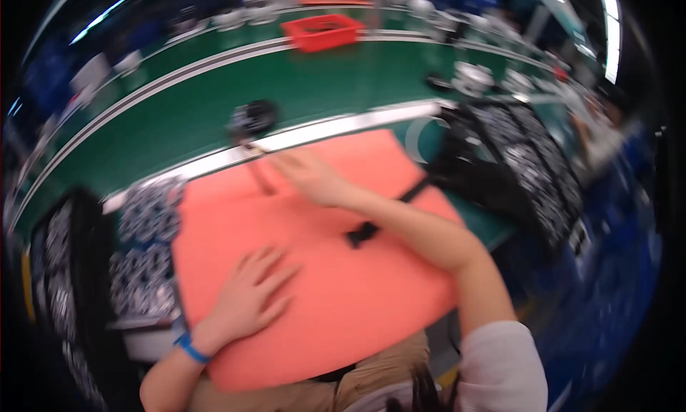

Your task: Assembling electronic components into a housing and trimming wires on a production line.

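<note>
My left hand point(250, 295) lies flat on a salmon-pink mat point(321, 290), fingers spread, holding nothing. A blue band circles that wrist. Toward the mat's far edge reaches my right hand point(312, 175), its fingers stretched out and blurred by motion. Just beyond its fingertips, a dark round part with a silvery side point(254, 117) sits by the white rail, on the green belt's near side; blur hides its exact kind. Under my right forearm, a small black piece point(363, 232) with a dark strap or cable rests on the mat.
Trays of silvery parts point(150, 212) stand left of the mat. Dark bins of metallic parts flank both sides, the right one point(532, 162) beside black plastic. A green conveyor point(186, 90) runs across ahead. Past it sits a red tray point(323, 32). Another person point(600, 126) is at far right.
</note>
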The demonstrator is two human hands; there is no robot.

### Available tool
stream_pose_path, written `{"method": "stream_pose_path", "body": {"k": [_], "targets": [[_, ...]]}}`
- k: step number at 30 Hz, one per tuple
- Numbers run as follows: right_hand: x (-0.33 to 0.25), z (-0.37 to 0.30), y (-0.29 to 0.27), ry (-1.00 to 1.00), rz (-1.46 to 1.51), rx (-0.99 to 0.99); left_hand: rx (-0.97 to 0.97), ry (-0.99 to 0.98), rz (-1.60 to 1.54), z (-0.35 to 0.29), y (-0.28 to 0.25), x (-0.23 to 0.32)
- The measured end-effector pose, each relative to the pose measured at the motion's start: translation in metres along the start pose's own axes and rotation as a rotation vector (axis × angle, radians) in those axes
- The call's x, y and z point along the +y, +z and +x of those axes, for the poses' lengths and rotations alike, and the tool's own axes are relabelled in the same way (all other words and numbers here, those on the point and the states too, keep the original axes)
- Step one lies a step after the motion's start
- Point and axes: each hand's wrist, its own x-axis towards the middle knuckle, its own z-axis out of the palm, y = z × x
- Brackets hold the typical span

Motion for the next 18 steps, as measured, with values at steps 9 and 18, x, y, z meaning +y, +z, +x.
{"method": "stream_pose_path", "body": {"k": [9,18], "targets": [[0.014,0.013,-0.01,-0.1,0.022,0.155,0.013,-0.026,-0.036,0.014,-0.005,0.019],[-0.02,-0.019,-0.02,0.001,-0.427,-0.232,0.004,-0.091,-0.026,0.0,-0.001,0.02]]}}
